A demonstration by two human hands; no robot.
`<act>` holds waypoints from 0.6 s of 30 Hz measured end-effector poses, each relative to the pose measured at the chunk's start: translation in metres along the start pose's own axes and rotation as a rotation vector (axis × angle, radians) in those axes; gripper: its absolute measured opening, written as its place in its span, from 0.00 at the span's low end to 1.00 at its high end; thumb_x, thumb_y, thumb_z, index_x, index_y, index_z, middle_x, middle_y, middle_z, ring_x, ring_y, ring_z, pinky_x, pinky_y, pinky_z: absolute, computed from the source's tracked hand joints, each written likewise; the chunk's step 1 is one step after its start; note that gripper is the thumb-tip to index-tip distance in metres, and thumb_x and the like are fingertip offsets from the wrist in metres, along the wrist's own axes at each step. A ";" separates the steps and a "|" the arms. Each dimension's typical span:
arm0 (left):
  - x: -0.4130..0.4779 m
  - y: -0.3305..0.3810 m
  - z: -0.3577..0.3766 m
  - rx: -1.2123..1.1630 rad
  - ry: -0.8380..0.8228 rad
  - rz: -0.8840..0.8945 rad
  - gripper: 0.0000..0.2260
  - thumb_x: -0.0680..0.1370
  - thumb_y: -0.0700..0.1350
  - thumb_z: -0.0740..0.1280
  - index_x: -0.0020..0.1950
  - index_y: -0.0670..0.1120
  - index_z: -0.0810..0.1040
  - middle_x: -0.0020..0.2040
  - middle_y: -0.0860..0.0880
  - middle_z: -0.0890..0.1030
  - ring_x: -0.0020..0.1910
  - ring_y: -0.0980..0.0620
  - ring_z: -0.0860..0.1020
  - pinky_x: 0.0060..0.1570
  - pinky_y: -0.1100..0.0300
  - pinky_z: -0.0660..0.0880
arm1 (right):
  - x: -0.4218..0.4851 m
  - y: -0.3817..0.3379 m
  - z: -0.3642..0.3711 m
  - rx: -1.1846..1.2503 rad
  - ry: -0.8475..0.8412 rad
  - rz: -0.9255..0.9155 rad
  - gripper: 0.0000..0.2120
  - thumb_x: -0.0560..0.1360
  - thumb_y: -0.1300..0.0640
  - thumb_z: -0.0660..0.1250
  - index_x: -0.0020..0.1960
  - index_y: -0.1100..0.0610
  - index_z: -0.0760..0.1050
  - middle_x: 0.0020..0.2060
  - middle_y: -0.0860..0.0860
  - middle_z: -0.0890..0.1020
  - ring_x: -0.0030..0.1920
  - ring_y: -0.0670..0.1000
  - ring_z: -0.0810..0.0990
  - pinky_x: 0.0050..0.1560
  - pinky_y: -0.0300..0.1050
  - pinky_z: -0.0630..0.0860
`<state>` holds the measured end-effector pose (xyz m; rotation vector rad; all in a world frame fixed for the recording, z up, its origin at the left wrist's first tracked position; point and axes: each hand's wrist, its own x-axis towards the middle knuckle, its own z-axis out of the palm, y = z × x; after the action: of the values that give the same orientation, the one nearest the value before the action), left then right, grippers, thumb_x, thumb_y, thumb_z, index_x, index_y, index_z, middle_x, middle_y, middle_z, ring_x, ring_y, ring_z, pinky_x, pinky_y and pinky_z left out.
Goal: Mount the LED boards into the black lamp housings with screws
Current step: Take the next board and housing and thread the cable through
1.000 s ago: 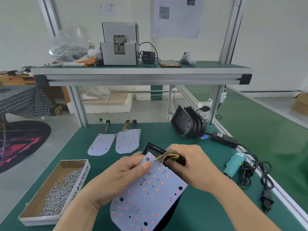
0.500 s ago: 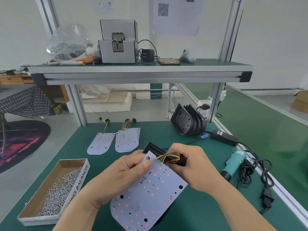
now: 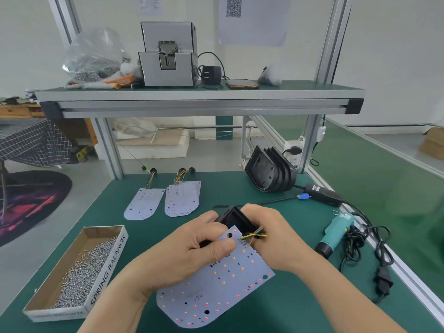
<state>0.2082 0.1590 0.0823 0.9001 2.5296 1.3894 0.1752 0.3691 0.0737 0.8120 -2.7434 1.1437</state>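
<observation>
The left hand [image 3: 192, 254] pinches the board [image 3: 216, 292] near its wired end, thumb on top, so it lies tilted over the housing [image 3: 236, 218]. The right hand [image 3: 272, 239] curls around the housing and the wires [image 3: 254, 235] (probably to guide them in first). Both parts are near the front of the table [image 3: 216, 194]; screws [image 3: 81, 277] lie in the box [image 3: 109, 266] at left.

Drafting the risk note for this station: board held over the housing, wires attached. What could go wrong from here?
1. The coloured wires arch between the LED board and the black housing, by the right hand; seating could pinch them or strain their joints.
2. The left hand pinches only the board's top end; the rest hangs unsupported and might flex.
</observation>
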 end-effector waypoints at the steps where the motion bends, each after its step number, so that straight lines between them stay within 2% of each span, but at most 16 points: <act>1: 0.000 0.000 0.000 -0.014 -0.003 0.006 0.20 0.79 0.62 0.61 0.38 0.47 0.73 0.41 0.55 0.65 0.43 0.50 0.68 0.47 0.63 0.67 | 0.001 0.000 -0.001 0.005 -0.014 -0.009 0.11 0.72 0.62 0.71 0.42 0.46 0.75 0.39 0.41 0.76 0.44 0.50 0.76 0.48 0.57 0.76; 4: 0.000 0.001 -0.001 -0.060 -0.005 0.012 0.15 0.80 0.60 0.62 0.36 0.55 0.73 0.40 0.60 0.68 0.42 0.57 0.68 0.45 0.66 0.66 | 0.003 -0.002 -0.003 0.064 -0.097 -0.027 0.17 0.73 0.63 0.69 0.41 0.40 0.74 0.37 0.37 0.78 0.39 0.43 0.74 0.44 0.48 0.75; 6: 0.001 -0.001 -0.004 -0.102 0.008 -0.013 0.15 0.79 0.61 0.62 0.37 0.55 0.74 0.40 0.57 0.70 0.42 0.56 0.69 0.47 0.64 0.66 | 0.004 -0.001 -0.005 0.140 -0.153 0.008 0.16 0.75 0.67 0.67 0.42 0.44 0.76 0.36 0.41 0.80 0.38 0.43 0.74 0.44 0.49 0.75; 8: 0.004 -0.003 -0.006 -0.134 0.016 -0.055 0.17 0.77 0.62 0.63 0.43 0.49 0.80 0.45 0.50 0.75 0.45 0.55 0.73 0.50 0.60 0.69 | 0.006 0.002 -0.008 0.190 -0.199 0.038 0.11 0.77 0.67 0.66 0.50 0.51 0.78 0.42 0.48 0.84 0.41 0.52 0.78 0.49 0.54 0.77; 10: 0.006 -0.006 -0.007 -0.190 0.003 -0.079 0.21 0.77 0.62 0.64 0.50 0.45 0.82 0.49 0.43 0.77 0.47 0.53 0.76 0.51 0.57 0.72 | 0.007 0.008 -0.014 0.253 -0.291 0.052 0.11 0.78 0.64 0.65 0.60 0.57 0.76 0.53 0.55 0.84 0.51 0.59 0.79 0.58 0.60 0.76; 12: 0.007 -0.009 -0.009 -0.263 0.028 -0.099 0.19 0.77 0.62 0.65 0.47 0.47 0.81 0.43 0.47 0.78 0.42 0.54 0.76 0.45 0.60 0.74 | 0.004 0.016 -0.022 0.459 -0.390 0.079 0.17 0.75 0.63 0.64 0.63 0.57 0.77 0.57 0.51 0.83 0.55 0.52 0.79 0.61 0.56 0.75; 14: 0.008 -0.012 -0.013 -0.339 0.100 -0.112 0.21 0.77 0.63 0.65 0.49 0.46 0.81 0.43 0.52 0.80 0.41 0.55 0.78 0.42 0.63 0.75 | 0.000 0.018 -0.027 0.751 -0.430 0.136 0.20 0.73 0.56 0.68 0.65 0.53 0.78 0.60 0.48 0.82 0.59 0.47 0.79 0.58 0.43 0.75; 15: 0.010 -0.013 -0.015 -0.367 0.132 -0.110 0.21 0.77 0.63 0.65 0.51 0.45 0.82 0.44 0.52 0.82 0.42 0.55 0.79 0.43 0.63 0.76 | -0.001 0.017 -0.028 0.867 -0.390 0.166 0.21 0.73 0.49 0.70 0.65 0.53 0.79 0.61 0.49 0.82 0.60 0.47 0.79 0.58 0.41 0.74; 16: 0.012 -0.014 -0.015 -0.387 0.155 -0.106 0.21 0.77 0.63 0.65 0.52 0.45 0.82 0.44 0.53 0.83 0.43 0.55 0.80 0.43 0.64 0.76 | -0.001 0.017 -0.025 0.949 -0.324 0.208 0.24 0.73 0.42 0.70 0.64 0.55 0.80 0.61 0.51 0.82 0.60 0.49 0.79 0.59 0.42 0.72; 17: 0.013 -0.012 -0.015 -0.410 0.165 -0.100 0.19 0.78 0.62 0.65 0.51 0.47 0.83 0.44 0.54 0.83 0.42 0.56 0.81 0.42 0.65 0.76 | 0.000 0.015 -0.022 1.001 -0.258 0.253 0.27 0.75 0.37 0.66 0.63 0.56 0.81 0.61 0.54 0.82 0.60 0.52 0.78 0.59 0.45 0.70; 18: 0.016 -0.011 -0.014 -0.424 0.166 -0.094 0.16 0.79 0.61 0.65 0.49 0.50 0.84 0.42 0.56 0.83 0.40 0.58 0.81 0.40 0.67 0.76 | 0.002 0.014 -0.018 1.030 -0.197 0.293 0.30 0.76 0.35 0.60 0.62 0.59 0.81 0.61 0.58 0.82 0.59 0.55 0.77 0.59 0.50 0.70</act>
<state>0.1852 0.1527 0.0847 0.6012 2.2083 1.9333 0.1643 0.3887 0.0788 0.5633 -2.3094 2.7339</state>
